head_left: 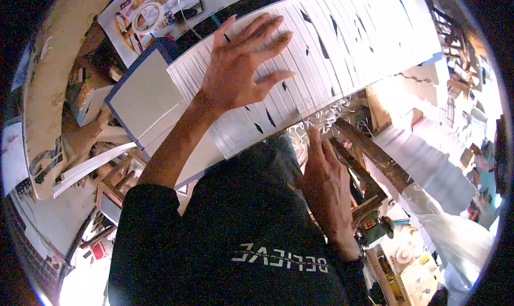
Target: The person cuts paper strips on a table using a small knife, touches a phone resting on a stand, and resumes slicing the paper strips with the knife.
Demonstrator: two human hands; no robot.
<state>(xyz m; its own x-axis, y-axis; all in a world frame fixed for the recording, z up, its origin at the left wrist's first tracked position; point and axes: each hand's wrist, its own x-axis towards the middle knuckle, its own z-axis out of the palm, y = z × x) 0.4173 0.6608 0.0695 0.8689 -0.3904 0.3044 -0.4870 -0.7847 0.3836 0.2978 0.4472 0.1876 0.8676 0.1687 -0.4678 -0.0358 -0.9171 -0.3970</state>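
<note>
Many narrow white strips (364, 43) lie side by side across a long board, with dark slits showing between some of them. The board's pale left end (144, 84) has a dark blue edge. On the strips, toward the board's left part, rests my left hand (238, 73), its fingers spread wide and nothing in its grasp. My right hand (327, 185) is at the near edge of the board, back of the hand up, its fingers pressed together and pointing at the strip ends. Its thumb and whatever its fingertips pinch are hidden.
A white tape roll (148, 18) lies on a printed sheet beyond the board. Thin white shreds (334, 116) hang by the near edge. To the right are wooden beams (377, 156), a stack of pale sheets (423, 161) and clear plastic wrap (455, 231). A cardboard sheet (40, 92) stands at left.
</note>
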